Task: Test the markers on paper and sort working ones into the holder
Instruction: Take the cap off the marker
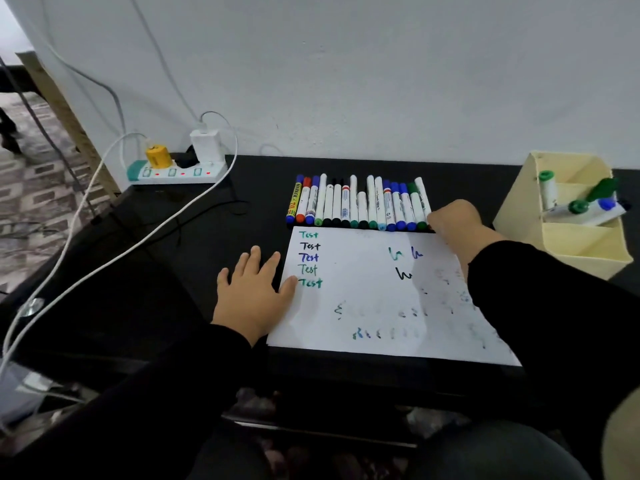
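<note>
Few markers (585, 206) already sat in holder (568, 244) w/ test marks on paper (374, 296). Most of the row (358, 204) still untested. My left hand (254, 289) lay flat, empty, at paper's edge; right hand (452, 220) curled at row's right end, grip not visible.

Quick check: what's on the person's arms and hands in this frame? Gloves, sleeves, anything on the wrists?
Both hands are bare: no gloves on the left hand or the right hand. No rings, watch or wristband show. Both arms wear long, plain black sleeves that end at the wrists, with no visible logos or markings.
</note>
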